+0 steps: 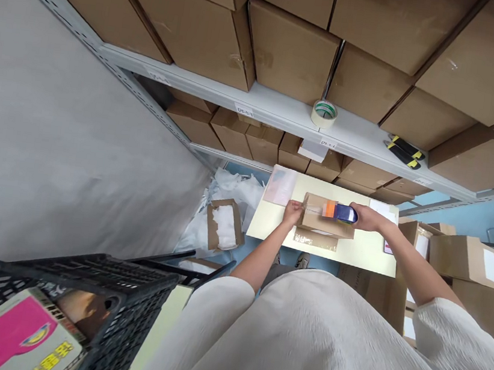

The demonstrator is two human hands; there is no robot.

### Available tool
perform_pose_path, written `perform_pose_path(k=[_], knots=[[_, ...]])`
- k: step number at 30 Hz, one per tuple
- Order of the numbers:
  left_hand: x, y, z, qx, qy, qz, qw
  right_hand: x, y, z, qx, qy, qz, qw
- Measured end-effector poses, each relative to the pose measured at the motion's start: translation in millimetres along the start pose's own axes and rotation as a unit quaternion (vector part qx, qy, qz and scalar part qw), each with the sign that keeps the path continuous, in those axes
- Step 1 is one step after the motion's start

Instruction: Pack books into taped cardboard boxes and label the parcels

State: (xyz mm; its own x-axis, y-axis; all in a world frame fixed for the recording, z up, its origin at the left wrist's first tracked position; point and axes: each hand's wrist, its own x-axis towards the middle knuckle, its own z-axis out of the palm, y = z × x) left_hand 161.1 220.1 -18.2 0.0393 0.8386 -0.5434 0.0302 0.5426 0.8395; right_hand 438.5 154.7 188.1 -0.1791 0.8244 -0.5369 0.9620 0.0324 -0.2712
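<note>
A small cardboard box [326,224] lies on the pale yellow table in front of me. My right hand [364,217] is wrapped round the handle of a tape dispenser [344,213], dark blue with an orange front. The dispenser rests over the box's top, and a shiny strip of clear tape seems to run from it towards the left end. There my left hand [292,213] grips the box's edge with curled fingers. One flap [315,239] with shiny tape sticks out on the side nearest me.
The table [271,223] bears a clear plastic sleeve [280,184] and papers. Ahead stands a shelf [280,99] of cartons with a tape roll [324,114] and box cutters [404,151]. A black crate [134,316] is at lower left, an open carton [212,224] on the floor, stacked boxes [473,263] right.
</note>
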Motion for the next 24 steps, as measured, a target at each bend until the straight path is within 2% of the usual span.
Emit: perform_pose_path(k=[4,7,9,13,15,17,19,22,24], knots=[[-3.1,-0.4,-2.9,0.032,0.016,0.008,0.999,-0.8,-1.8,-0.1,-0.003,0.002,0.002,1.0],[-7.1,1.7,-5.6,0.062,0.021,0.058,0.996,-2.1,-3.2,-0.2,-0.003,0.004,0.008,1.0],[-10.5,4.0,-6.4,0.064,0.006,0.079,0.995,-2.6,-4.3,-0.2,0.0,0.004,0.011,1.0],[-19.2,12.3,-9.1,0.067,-0.044,0.076,0.994,-2.3,-4.2,1.4,0.001,0.002,0.017,1.0],[-24.2,19.2,-11.0,0.106,-0.069,0.138,0.982,-1.6,-2.8,3.2,-0.001,0.003,0.019,1.0],[-28.6,27.4,-11.7,0.185,-0.127,0.229,0.947,-1.0,-2.0,4.9,-0.004,0.005,0.022,1.0],[-30.9,35.3,-10.6,0.29,-0.203,0.287,0.89,-1.0,-3.1,5.7,-0.007,0.006,0.027,1.0],[-29.6,42.3,-7.8,0.416,-0.274,0.296,0.815,-2.8,-8.2,5.3,-0.008,0.008,0.028,1.0],[-26.5,43.2,-7.1,0.458,-0.284,0.292,0.79,-5.5,-11.4,5.4,-0.01,0.02,0.02,1.0]])
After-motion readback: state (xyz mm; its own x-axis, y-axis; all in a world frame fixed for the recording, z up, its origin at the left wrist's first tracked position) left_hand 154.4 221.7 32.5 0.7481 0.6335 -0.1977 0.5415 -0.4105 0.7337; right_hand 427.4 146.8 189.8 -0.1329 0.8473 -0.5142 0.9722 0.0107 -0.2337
